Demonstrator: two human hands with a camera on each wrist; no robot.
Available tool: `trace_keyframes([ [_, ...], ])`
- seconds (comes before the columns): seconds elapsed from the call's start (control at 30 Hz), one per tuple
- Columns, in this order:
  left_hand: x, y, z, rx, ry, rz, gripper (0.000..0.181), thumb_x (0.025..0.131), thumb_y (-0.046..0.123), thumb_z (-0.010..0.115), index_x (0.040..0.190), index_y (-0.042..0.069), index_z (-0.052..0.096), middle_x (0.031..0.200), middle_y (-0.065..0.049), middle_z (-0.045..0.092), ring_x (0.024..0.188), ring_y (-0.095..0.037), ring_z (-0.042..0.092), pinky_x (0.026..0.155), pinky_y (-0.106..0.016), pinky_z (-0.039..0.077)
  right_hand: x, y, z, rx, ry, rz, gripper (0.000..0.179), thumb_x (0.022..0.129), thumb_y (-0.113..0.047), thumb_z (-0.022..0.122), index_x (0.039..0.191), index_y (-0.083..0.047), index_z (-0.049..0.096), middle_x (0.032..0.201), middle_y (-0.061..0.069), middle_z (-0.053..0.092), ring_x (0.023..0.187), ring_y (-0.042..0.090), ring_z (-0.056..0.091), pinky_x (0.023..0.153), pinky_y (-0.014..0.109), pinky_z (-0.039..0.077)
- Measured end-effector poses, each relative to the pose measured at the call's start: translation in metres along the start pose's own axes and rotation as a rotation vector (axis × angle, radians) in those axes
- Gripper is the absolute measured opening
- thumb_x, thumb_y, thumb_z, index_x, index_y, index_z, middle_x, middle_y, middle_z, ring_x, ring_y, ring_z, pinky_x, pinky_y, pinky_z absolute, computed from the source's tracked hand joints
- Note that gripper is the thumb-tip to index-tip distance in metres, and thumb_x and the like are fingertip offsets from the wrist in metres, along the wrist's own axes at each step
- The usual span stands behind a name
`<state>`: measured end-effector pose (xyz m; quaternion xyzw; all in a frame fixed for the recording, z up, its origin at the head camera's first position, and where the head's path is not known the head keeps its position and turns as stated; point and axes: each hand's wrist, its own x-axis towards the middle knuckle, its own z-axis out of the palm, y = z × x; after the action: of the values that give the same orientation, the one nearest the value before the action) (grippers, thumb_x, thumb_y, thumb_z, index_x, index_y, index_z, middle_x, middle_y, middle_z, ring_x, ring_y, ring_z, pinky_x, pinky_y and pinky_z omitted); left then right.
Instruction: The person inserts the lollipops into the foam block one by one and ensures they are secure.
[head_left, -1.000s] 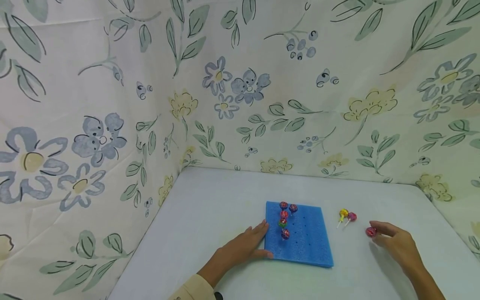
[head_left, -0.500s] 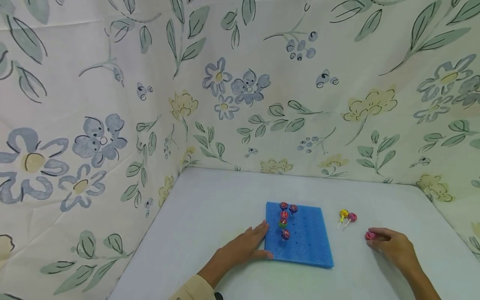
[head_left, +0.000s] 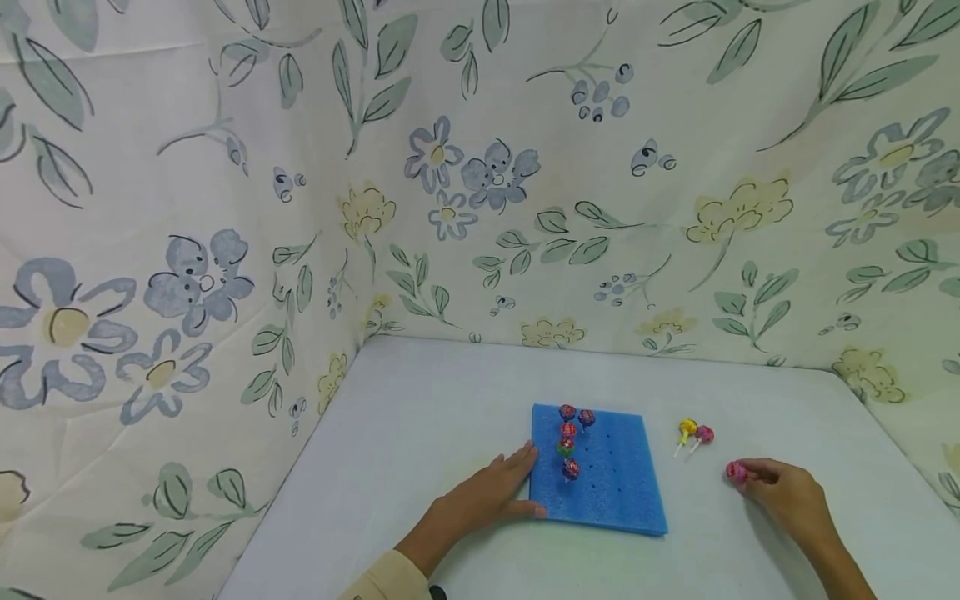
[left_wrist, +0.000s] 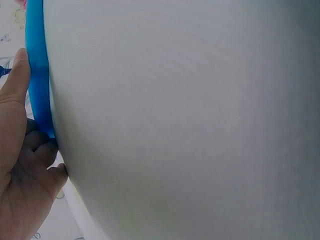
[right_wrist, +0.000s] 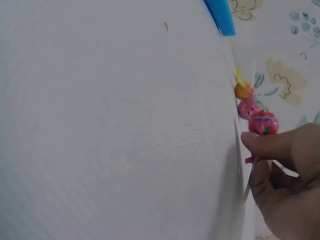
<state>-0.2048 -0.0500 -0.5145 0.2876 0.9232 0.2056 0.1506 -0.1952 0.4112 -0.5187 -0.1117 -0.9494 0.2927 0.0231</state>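
Note:
My right hand [head_left: 789, 493] pinches a pink lollipop [head_left: 736, 472] between thumb and fingers, just below its wrapped head. In the right wrist view its thin white stick [right_wrist: 247, 187] points down past the fingers. A blue foam block [head_left: 622, 500] lies flat on the table, and several lollipops stand upright in its left part, among them a green-and-red lollipop [head_left: 566, 447]. Small holes dot the rest of its top. My left hand [head_left: 483, 492] rests against the block's left side, fingers stretched along the edge and thumb at the near left corner.
Between the block and my right hand, a yellow lollipop [head_left: 687, 426] and a pink-purple lollipop [head_left: 704, 433] lie side by side on the white table [head_left: 435, 400]. A floral cloth [head_left: 480, 275] hangs behind the table and along its left side.
My right hand has gathered its fingers round the pink lollipop, whose head has turned and shifted slightly left and nearer. The left hand and the block have stayed put.

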Motion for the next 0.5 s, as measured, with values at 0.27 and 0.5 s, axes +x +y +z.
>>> trace_keyframes([
  [0.27,0.000,0.000,0.001,0.005,0.001,-0.006,0.097,0.097,0.068,0.061,0.170,0.015,0.027,0.177,0.001,0.023,0.159,-0.034,0.033,0.125,-0.050,0.036,-0.005,-0.008,0.000,0.040,0.048,0.038,0.034,0.095,-0.021,0.080,0.114,0.006,0.077,0.115,0.028,0.076,0.113,0.053,0.064,0.080,0.053,0.055],
  [0.5,0.000,0.000,0.001,0.012,0.007,-0.002,0.097,0.097,0.068,0.061,0.170,0.015,0.027,0.177,0.000,0.024,0.159,-0.034,0.033,0.125,-0.050,0.036,-0.009,-0.016,0.001,0.105,0.094,0.056,0.041,0.095,-0.033,0.082,0.114,0.003,0.079,0.118,0.025,0.077,0.113,0.047,0.067,0.070,0.033,0.053],
])
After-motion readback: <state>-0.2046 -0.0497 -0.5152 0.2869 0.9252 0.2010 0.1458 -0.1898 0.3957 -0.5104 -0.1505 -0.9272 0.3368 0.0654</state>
